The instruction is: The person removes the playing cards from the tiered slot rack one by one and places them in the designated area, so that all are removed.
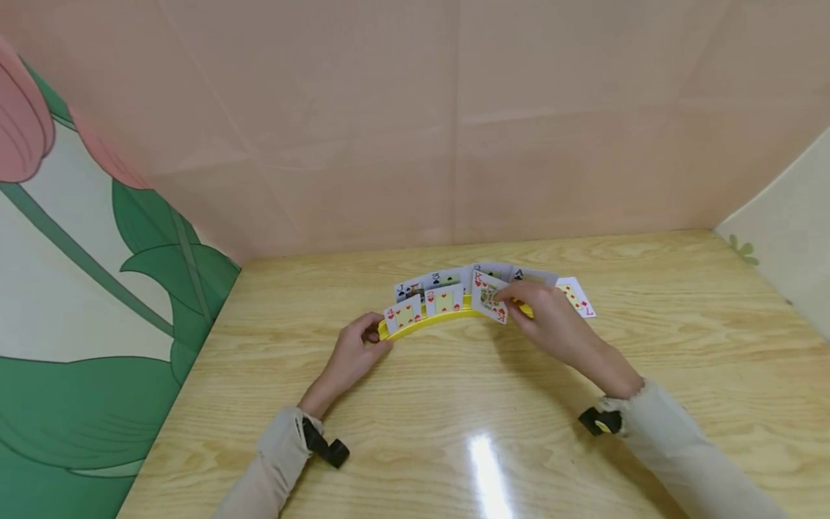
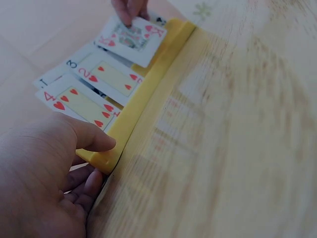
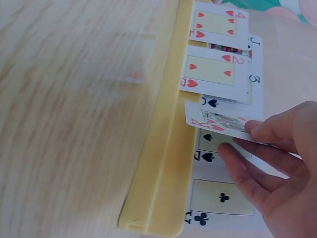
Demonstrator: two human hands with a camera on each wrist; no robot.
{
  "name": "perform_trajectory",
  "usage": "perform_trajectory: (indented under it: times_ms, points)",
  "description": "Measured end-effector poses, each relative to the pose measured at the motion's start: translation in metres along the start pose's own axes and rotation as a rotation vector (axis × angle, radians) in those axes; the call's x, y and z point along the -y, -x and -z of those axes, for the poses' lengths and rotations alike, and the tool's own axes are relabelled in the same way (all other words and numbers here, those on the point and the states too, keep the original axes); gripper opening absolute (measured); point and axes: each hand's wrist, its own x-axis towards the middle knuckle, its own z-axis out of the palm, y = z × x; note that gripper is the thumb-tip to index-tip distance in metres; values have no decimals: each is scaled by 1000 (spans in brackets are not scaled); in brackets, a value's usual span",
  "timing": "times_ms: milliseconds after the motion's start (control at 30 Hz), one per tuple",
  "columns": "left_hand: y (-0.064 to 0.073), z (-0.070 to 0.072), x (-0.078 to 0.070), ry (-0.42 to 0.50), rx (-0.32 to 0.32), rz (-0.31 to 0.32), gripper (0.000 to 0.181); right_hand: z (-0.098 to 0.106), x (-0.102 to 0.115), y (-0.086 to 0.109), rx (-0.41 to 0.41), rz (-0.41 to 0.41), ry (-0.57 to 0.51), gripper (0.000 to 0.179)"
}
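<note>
My left hand (image 1: 353,352) grips the left end of a curved yellow card holder (image 2: 130,119), thumb on its front and fingers underneath. My right hand (image 1: 551,321) pinches the king of hearts (image 1: 484,292) between thumb and fingers. That card is tilted, with its lower edge over the holder's front slot. To its left, the four of hearts (image 2: 79,105) and two of hearts (image 3: 215,72) stand in the front row. Behind them runs a back row, including a jack (image 1: 407,290) and, at the right end, an ace of clubs (image 3: 223,198).
A seven of diamonds (image 1: 581,297) lies on the wooden table (image 1: 415,418) just beyond my right hand, partly hidden. Pink sheeting (image 1: 363,144) rises behind the table. A wall painted with flowers (image 1: 84,303) stands at the left. Dark straps sit on both wrists.
</note>
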Motion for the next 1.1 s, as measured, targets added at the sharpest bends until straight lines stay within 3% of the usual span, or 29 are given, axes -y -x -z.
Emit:
perform_trajectory:
  times_ms: [300, 633, 1100]
  points:
    - [-1, -1, 1, 5, 6, 6, 35, 6, 13, -1, -90, 87, -32, 20]
    - [-1, -1, 2, 8, -1, 6, 35, 14, 28, 0, -210, 242, -88, 30]
    - [0, 1, 3, 6, 4, 2, 35, 36, 25, 7, -387, 226, -113, 27]
